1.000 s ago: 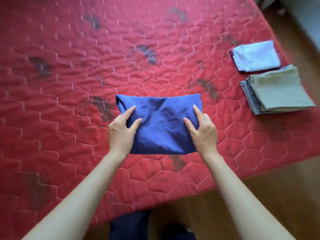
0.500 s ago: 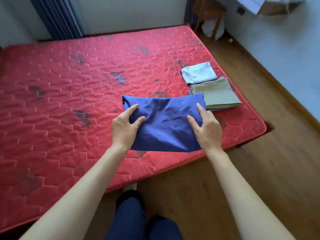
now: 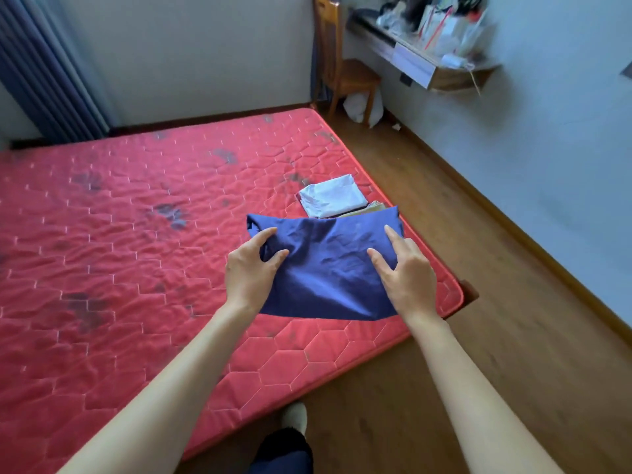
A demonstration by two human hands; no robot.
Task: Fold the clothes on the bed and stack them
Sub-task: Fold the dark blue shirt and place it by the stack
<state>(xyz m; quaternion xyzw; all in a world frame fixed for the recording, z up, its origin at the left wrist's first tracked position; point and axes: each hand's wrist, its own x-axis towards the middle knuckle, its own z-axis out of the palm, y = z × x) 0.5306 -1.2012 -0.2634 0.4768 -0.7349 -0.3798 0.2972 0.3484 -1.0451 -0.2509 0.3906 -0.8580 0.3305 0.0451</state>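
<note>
Head view: blue garment point(image 3: 328, 268) between left hand point(image 3: 251, 271) and right hand point(image 3: 405, 273), near bed point(image 3: 102, 268) corner.

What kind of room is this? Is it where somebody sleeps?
Most likely a bedroom. A big red quilted mattress fills the floor, folded clothes lie on it, and a wooden chair and a cluttered wall shelf stand by the walls.

There is a single view, worn on the person's head, looking forward and steeply down along both bare forearms. It stands close over the near edge of the red quilted mattress point(image 3: 102, 268) and faces across it toward the far pale wall point(image 3: 205, 46) (the wide lens bends straight edges), with the wooden floor point(image 3: 478, 302) running along the right.
</note>
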